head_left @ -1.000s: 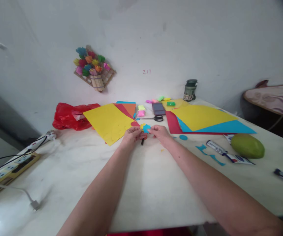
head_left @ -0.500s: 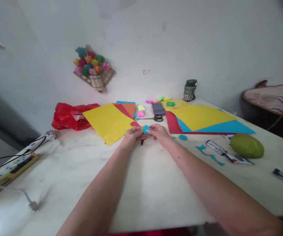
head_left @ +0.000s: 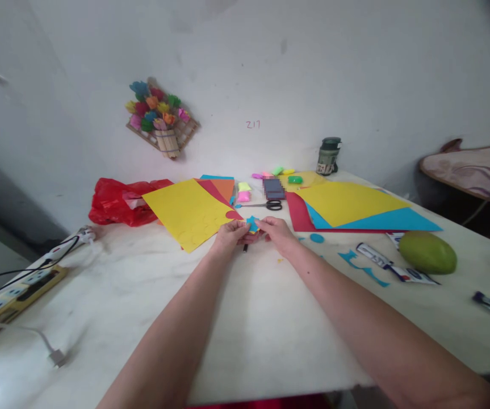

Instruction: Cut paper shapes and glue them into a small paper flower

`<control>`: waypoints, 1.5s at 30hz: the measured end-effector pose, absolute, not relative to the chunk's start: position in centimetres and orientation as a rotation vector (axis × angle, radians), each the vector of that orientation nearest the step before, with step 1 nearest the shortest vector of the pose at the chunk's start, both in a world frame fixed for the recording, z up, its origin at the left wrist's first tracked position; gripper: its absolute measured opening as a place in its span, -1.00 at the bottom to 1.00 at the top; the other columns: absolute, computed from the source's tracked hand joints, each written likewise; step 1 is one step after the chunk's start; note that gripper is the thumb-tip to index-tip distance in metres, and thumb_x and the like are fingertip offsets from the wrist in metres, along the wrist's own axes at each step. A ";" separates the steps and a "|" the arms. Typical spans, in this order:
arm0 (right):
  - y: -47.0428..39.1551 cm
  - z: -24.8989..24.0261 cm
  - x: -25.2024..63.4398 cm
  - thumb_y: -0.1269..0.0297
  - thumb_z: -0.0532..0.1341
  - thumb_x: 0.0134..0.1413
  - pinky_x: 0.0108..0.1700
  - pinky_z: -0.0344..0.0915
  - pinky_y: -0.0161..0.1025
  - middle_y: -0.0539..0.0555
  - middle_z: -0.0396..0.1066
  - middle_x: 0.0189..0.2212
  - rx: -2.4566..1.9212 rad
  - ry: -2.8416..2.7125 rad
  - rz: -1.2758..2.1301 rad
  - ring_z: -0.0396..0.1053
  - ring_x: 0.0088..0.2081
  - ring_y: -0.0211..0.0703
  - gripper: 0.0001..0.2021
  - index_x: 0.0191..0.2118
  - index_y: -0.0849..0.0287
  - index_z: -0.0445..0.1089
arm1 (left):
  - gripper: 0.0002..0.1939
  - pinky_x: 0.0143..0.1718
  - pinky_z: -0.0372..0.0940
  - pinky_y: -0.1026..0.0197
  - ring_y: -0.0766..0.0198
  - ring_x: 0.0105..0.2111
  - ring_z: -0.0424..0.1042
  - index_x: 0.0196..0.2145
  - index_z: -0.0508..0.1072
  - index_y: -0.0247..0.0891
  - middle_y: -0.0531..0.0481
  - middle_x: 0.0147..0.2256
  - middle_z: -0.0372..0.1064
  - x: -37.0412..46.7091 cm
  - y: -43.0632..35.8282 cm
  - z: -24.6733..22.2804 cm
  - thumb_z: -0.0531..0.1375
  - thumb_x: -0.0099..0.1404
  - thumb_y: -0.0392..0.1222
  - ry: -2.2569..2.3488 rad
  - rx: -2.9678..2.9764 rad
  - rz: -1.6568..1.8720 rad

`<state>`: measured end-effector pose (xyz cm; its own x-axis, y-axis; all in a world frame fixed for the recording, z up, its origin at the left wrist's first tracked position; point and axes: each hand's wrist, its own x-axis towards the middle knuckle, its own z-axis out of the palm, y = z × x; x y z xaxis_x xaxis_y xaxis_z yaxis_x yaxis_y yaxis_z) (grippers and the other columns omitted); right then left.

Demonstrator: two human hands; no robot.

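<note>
Blue paper cutout (head_left: 252, 222), yellow peeking out at its edge, is held over the counter (head_left: 245, 329), pinched by the left hand (head_left: 230, 233) and the right hand (head_left: 276, 229), 1 on each side — likely to keep so small a piece steady. A left yellow sheet (head_left: 189, 216) and a right yellow sheet (head_left: 351, 201) flank the hands, apparently to leave them room. Past the hands, scissors (head_left: 267, 205) rest, handles rightward — probably parked within reach; farther back, a bottle (head_left: 328, 157) stands upright near the wall (head_left: 279, 85)

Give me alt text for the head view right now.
The left hand and right hand pinch a small blue cutout over a pale table. Scissors lie beyond, between colored sheets; a green fruit sits at the picture's right.
</note>
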<state>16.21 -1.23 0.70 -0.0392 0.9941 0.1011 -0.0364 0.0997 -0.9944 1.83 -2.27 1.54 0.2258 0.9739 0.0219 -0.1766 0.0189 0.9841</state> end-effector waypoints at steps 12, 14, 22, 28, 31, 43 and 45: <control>-0.7 0.4 16.3 0.07 0.29 -0.38 -0.59 0.04 -0.37 -0.10 0.20 -0.74 -1.092 -1.251 1.160 0.14 -0.65 -0.37 -0.70 -0.60 0.22 0.29 | -0.68 -0.46 0.33 0.25 0.25 -0.55 0.43 -0.47 0.39 -0.36 -0.08 -0.56 0.42 2.1 -2.5 1.6 0.28 -0.05 -0.03 0.968 1.233 1.124; -0.7 0.5 16.4 0.08 0.29 -0.38 -0.59 0.04 -0.37 -0.09 0.21 -0.73 -1.095 -1.255 1.165 0.14 -0.65 -0.37 -0.70 -0.59 0.22 0.30 | -0.69 -0.44 0.34 0.25 0.26 -0.55 0.43 -0.47 0.40 -0.36 -0.08 -0.57 0.42 2.2 -2.6 1.6 0.27 -0.04 -0.03 0.992 1.225 1.149; -0.6 0.7 16.5 0.22 0.27 -0.33 -0.60 0.06 -0.38 -0.06 0.28 -0.71 -1.090 -1.267 1.179 0.20 -0.64 -0.37 -0.82 -0.57 0.24 0.35 | -0.69 -0.38 0.36 0.21 0.23 -0.51 0.45 -0.43 0.40 -0.38 -0.10 -0.56 0.42 2.2 -2.4 1.5 0.26 -0.02 -0.04 1.004 1.192 1.192; -0.5 0.5 16.7 0.31 0.25 -0.30 -0.60 0.09 -0.40 -0.03 0.33 -0.68 -1.081 -1.229 1.187 0.25 -0.61 -0.36 -0.89 -0.54 0.24 0.37 | -0.69 -0.43 0.36 0.22 0.22 -0.52 0.45 -0.45 0.38 -0.37 -0.08 -0.58 0.41 1.8 -1.9 1.3 0.26 -0.02 -0.04 1.012 1.091 1.296; -0.3 0.4 17.0 0.34 0.24 -0.26 -0.60 0.09 -0.41 -0.02 0.36 -0.64 -1.082 -1.200 1.201 0.27 -0.60 -0.36 -0.91 -0.52 0.24 0.37 | -0.74 -0.39 0.36 0.20 0.21 -0.47 0.46 -0.47 0.38 -0.38 -0.14 -0.49 0.44 1.4 -1.8 1.2 0.26 0.00 -0.09 1.016 1.048 1.381; 0.5 0.2 18.0 0.36 0.18 -0.20 -0.48 0.15 -0.33 0.00 0.41 -0.56 -1.316 -1.332 0.877 0.28 -0.52 -0.28 -0.96 -0.50 0.17 0.37 | -0.80 -0.34 0.35 0.17 0.19 -0.42 0.46 -0.47 0.36 -0.36 -0.12 -0.46 0.43 1.1 -1.4 0.8 0.24 -0.05 -0.19 0.990 0.992 1.428; 0.9 -0.1 18.2 0.32 0.20 -0.21 -0.43 0.15 -0.29 0.01 0.41 -0.53 -1.465 -1.433 0.643 0.30 -0.45 -0.21 -0.96 -0.52 0.13 0.39 | -0.82 -0.36 0.34 0.18 0.19 -0.42 0.45 -0.48 0.36 -0.36 -0.12 -0.46 0.43 1.1 -1.4 0.9 0.22 -0.05 -0.20 0.994 0.975 1.439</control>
